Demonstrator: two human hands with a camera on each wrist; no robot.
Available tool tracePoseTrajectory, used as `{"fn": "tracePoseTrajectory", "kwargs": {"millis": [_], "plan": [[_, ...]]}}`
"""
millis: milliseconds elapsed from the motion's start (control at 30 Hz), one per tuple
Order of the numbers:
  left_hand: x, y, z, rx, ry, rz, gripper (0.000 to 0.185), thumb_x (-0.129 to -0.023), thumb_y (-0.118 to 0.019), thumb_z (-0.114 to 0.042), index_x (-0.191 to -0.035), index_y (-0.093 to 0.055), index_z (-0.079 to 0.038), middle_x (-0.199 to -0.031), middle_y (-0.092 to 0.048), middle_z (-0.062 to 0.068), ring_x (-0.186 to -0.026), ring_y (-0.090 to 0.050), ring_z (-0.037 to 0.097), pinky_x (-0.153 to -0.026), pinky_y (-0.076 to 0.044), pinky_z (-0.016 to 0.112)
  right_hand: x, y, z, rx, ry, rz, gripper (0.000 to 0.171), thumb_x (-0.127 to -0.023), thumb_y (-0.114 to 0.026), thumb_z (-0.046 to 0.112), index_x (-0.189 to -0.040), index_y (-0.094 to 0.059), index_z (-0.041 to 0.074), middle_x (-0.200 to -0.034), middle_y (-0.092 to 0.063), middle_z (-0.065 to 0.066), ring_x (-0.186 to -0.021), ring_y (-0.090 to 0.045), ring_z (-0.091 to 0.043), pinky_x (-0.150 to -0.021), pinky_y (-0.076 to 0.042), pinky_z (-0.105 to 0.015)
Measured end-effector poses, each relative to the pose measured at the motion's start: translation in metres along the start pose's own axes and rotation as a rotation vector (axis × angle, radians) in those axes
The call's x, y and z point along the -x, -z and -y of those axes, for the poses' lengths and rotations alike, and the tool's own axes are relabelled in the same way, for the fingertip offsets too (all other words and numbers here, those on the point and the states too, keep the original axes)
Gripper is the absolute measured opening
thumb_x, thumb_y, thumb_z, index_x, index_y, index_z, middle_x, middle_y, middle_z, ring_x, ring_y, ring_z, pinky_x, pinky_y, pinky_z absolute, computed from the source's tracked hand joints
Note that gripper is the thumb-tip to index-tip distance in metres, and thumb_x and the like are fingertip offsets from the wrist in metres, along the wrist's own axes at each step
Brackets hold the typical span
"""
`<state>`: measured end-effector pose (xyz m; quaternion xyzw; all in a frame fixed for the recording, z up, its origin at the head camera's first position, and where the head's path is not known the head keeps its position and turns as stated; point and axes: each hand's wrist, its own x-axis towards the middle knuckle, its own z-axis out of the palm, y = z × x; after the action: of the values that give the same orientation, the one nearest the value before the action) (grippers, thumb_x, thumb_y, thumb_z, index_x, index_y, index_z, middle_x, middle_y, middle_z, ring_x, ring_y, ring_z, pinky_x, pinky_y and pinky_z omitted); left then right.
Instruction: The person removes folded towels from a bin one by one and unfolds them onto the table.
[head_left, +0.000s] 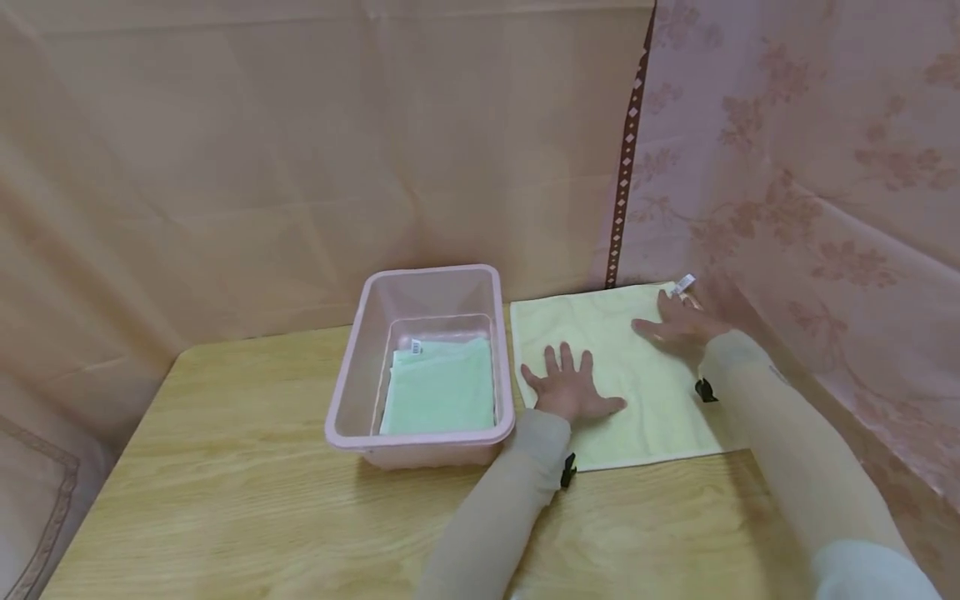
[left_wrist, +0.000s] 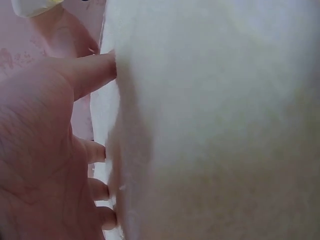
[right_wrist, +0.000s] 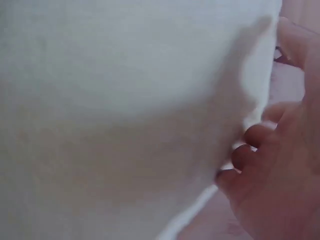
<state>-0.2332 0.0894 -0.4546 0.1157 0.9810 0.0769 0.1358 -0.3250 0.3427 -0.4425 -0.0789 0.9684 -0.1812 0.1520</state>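
A pale yellow towel (head_left: 637, 392) lies spread flat on the wooden table, with a white tag (head_left: 683, 284) at its far right corner. My left hand (head_left: 570, 392) rests on the towel's left part, fingers spread wide and straight. Near the far right corner, my right hand (head_left: 682, 323) touches the towel with its thumb held out to the left. In the left wrist view the left fingertips meet the towel's surface (left_wrist: 210, 120). The right wrist view shows the right fingertips at the towel (right_wrist: 125, 110) near its edge, casting a shadow on it.
A pink plastic basin (head_left: 345, 400) stands on the table left of the towel, close to my left forearm. Inside it lies a folded mint-green towel (head_left: 442, 387) with a small tag. Beige curtain (head_left: 300, 167) hangs behind the table (head_left: 247, 467); pink floral cloth (head_left: 825, 208) borders the right side.
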Motion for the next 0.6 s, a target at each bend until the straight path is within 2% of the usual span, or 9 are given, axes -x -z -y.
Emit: {"fn": "tracePoseTrajectory", "kwargs": {"millis": [33, 200, 433, 500, 600], "plan": [[0.0, -0.001, -0.001, -0.001, -0.002, 0.0, 0.098, -0.081, -0.05, -0.086, -0.162, -0.023, -0.037, -0.17, -0.012, 0.003, -0.155, -0.007, 0.029, -0.112, -0.015, 0.071, 0.002, -0.002, -0.001, -0.029, -0.009, 0.001, 0.102, -0.103, -0.038, 0.064, -0.153, -0.001, -0.018, -0.155, 0.005, -0.044, -0.143, 0.007, -0.061, -0.113, 0.002, -0.07], [0.003, 0.0, -0.004, -0.026, 0.002, 0.001, 0.099, -0.082, -0.048, -0.087, -0.162, -0.022, -0.037, -0.17, -0.011, 0.003, -0.155, -0.007, 0.029, -0.112, -0.017, 0.071, 0.006, -0.009, 0.001, -0.026, -0.019, -0.058, 0.096, -0.104, -0.031, 0.063, -0.154, -0.007, -0.016, -0.156, 0.002, -0.044, -0.143, 0.004, -0.062, -0.113, -0.001, -0.071], [0.003, 0.0, -0.002, -0.036, 0.006, 0.013, 0.098, -0.082, -0.046, -0.087, -0.163, -0.02, -0.037, -0.17, -0.01, 0.004, -0.155, -0.006, 0.03, -0.112, -0.016, 0.071, -0.017, -0.02, -0.005, 0.004, -0.091, -0.086, 0.111, -0.096, -0.03, 0.076, -0.155, -0.006, -0.015, -0.156, 0.001, -0.045, -0.142, -0.001, -0.064, -0.111, -0.007, -0.074], [0.002, 0.0, -0.002, -0.038, -0.001, 0.014, 0.097, -0.083, -0.046, -0.087, -0.163, -0.02, -0.037, -0.17, -0.01, 0.004, -0.155, -0.006, 0.03, -0.112, -0.016, 0.072, -0.014, -0.018, 0.001, 0.019, -0.102, -0.089, 0.106, -0.099, -0.031, 0.072, -0.155, -0.007, -0.015, -0.155, 0.0, -0.047, -0.141, -0.002, -0.065, -0.111, -0.008, -0.075], [0.002, 0.001, -0.001, -0.052, -0.007, 0.019, 0.096, -0.084, -0.044, -0.087, -0.163, -0.02, -0.037, -0.17, -0.01, 0.005, -0.155, -0.006, 0.031, -0.112, -0.016, 0.071, -0.008, -0.015, 0.005, 0.01, -0.081, -0.074, 0.099, -0.102, -0.029, 0.067, -0.155, -0.007, -0.014, -0.155, 0.001, -0.046, -0.141, 0.002, -0.065, -0.111, -0.005, -0.075]]}}
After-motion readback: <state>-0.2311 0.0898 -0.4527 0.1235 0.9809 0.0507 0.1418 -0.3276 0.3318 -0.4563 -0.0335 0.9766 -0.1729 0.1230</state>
